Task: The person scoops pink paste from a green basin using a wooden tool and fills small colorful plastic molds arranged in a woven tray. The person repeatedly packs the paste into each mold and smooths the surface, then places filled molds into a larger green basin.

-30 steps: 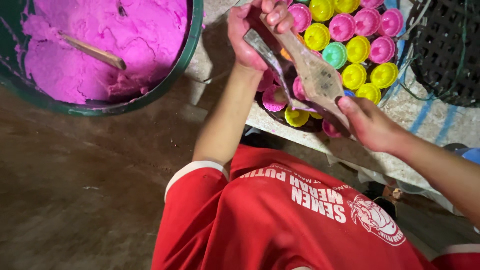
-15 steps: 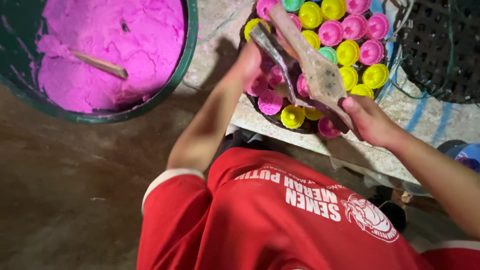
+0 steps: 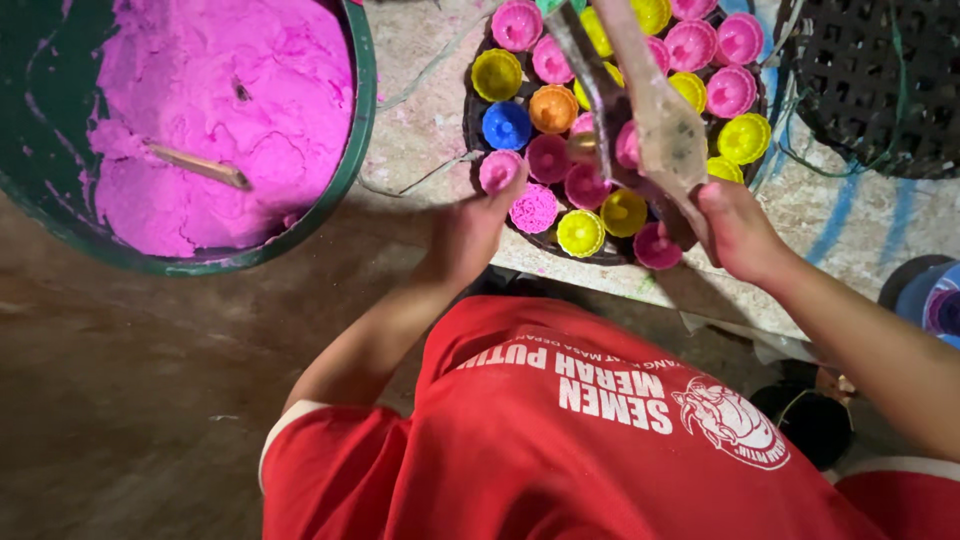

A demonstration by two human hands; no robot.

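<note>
- A big green tub (image 3: 352, 150) sits far left, full of pink powder (image 3: 230, 90) (a stick (image 3: 195, 165) lies in it).
- The left hand (image 3: 470, 225) pinches a small pink cup (image 3: 498, 170) at the tray's (image 3: 470, 125) edge.
- The tray holds many coloured cups.
- The right hand (image 3: 738, 230) grips a flat scoop (image 3: 660, 120) above the cups.

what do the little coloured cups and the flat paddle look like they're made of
Little cups: likely plastic, judging by the bright uniform colours, fluted walls and slight sheen. Paddle in the right hand: probably wood, being pale brown, matte and crusted with residue, though blur leaves it uncertain.
</note>
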